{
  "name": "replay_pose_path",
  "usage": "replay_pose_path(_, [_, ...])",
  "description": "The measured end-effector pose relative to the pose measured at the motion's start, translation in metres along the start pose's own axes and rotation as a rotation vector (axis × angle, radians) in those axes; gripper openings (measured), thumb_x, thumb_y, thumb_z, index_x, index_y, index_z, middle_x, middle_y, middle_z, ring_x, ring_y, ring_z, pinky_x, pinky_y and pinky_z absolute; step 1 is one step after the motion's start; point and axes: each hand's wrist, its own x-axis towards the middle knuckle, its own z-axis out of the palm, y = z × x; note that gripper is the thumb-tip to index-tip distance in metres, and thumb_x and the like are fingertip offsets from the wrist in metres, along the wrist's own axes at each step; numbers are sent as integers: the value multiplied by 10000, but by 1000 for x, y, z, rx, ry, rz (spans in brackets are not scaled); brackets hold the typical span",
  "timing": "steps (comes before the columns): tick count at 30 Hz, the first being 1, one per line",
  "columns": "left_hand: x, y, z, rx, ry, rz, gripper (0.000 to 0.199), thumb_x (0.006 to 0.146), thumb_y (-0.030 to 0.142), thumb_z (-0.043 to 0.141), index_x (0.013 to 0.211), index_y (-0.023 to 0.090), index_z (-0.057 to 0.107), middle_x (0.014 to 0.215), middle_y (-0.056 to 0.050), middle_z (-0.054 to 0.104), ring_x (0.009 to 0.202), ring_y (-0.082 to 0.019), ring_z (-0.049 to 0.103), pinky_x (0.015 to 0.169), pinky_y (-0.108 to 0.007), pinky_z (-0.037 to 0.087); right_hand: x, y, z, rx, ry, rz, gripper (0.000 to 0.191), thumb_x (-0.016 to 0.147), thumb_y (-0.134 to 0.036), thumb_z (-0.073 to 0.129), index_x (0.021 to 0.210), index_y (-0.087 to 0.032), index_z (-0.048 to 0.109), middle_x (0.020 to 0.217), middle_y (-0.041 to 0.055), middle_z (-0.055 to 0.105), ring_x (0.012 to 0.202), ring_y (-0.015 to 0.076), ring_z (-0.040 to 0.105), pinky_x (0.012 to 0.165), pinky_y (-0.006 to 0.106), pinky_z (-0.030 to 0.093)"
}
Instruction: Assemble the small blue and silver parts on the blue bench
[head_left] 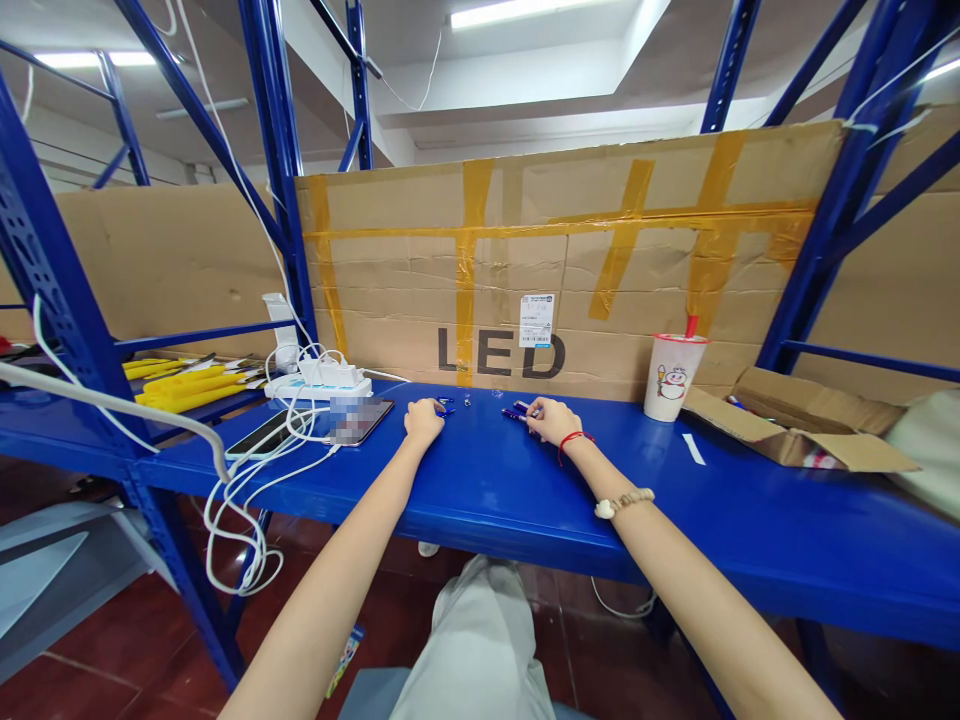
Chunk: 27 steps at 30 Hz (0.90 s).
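Observation:
Both hands rest on the blue tabletop. My left hand is closed, with its fingers curled down at a small blue piece that sticks out to the right; its exact kind is too small to make out. To the right, my right hand has its fingers pinched on the right end of slim blue pens, whose other ends point left. The fingertips partly cover them. Between the hands, towards the back, lie tiny clear or shiny bits.
A power strip with tangled white cables and two phones lies left. At right stand a paper cup with a red straw, a white strip and an open cardboard box. A cardboard panel closes off the back.

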Motion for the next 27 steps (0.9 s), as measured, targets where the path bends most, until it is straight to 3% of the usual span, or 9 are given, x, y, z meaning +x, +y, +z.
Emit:
replay_pose_path(7, [10,0,11,-301,-28,-54,289,629,75,550,856,225,647,877,-33,649,907,-193,565,789,-284,403,3,2,5,-92,-27,-2,206,721,-274,532,892,-277,648,912,-3,648,861,177,589,697,276,422])
replay_pose_path(12, [16,0,7,-759,238,-258,189,728,135,463,809,183,627,826,-56,644,846,-174,574,731,-257,417,2,0,5,-148,-27,12,252,726,-328,537,931,-265,668,978,27,638,931,216,574,755,315,431])
replay_pose_path(16, [21,2,-1,-906,304,-326,303,819,157,302,980,154,559,783,-44,622,601,-108,560,539,-210,408,2,-1,4,-167,17,17,249,728,-326,518,894,-250,687,943,48,648,897,234,586,732,319,434])
replay_pose_path(19, [22,5,-5,-1001,310,-325,286,847,189,283,964,145,540,752,-22,602,485,-56,503,457,-170,369,2,-1,3,-174,58,37,249,736,-324,497,875,-253,691,917,61,649,879,245,588,711,328,431])
replay_pose_path(22, [20,9,-7,-1163,276,-296,188,827,214,402,919,133,545,727,-13,586,477,-36,491,449,-151,354,2,-2,2,-177,85,52,241,734,-306,494,868,-255,688,922,61,646,884,247,584,708,327,427])
replay_pose_path(25, [18,13,-5,-1290,202,-272,145,761,125,505,897,110,551,700,-9,573,505,-35,508,470,-147,357,2,-2,2,-154,110,50,236,739,-307,495,879,-250,677,916,52,644,884,235,581,707,316,423])
replay_pose_path(27, [18,13,-3,-1259,170,-253,134,746,85,502,868,97,556,692,-14,572,536,-46,531,495,-153,374,2,-2,2,-123,128,40,233,746,-309,495,887,-248,670,898,42,644,873,218,580,705,301,420])
